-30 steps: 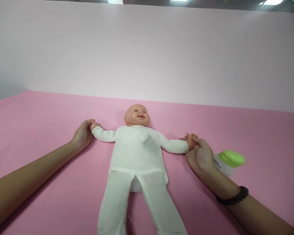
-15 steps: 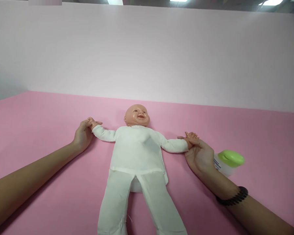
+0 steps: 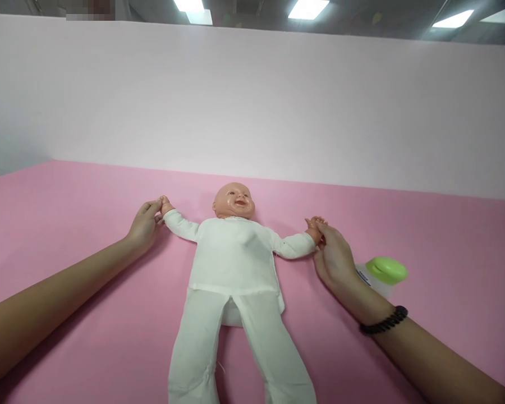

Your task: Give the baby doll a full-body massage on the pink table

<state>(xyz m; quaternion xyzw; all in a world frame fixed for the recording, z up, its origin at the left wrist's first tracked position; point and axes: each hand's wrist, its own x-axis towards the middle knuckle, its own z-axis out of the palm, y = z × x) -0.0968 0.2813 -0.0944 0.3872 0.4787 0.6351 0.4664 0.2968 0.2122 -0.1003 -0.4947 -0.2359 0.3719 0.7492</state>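
A baby doll with a bald plastic head and a white cloth body lies on its back, its arms spread to both sides. My left hand is closed on the doll's hand at the left, thumb and fingers pinching it. At the right, my right hand grips the doll's other hand, whose small fingers stick out above mine. Both doll arms angle a little upward from the shoulders. The lower ends of its legs run out of view at the bottom.
Behind my right wrist lies a white bottle with a green cap, partly covered by my forearm. The doll rests on a pink tabletop. A pale upright panel stands along the far edge. I wear a black coiled band on my right wrist.
Both doll hands have moved slightly upward and inward with my hands, so its arms bend up more. My right-hand grip has shifted toward the doll's fingers. The view has tilted up a little.
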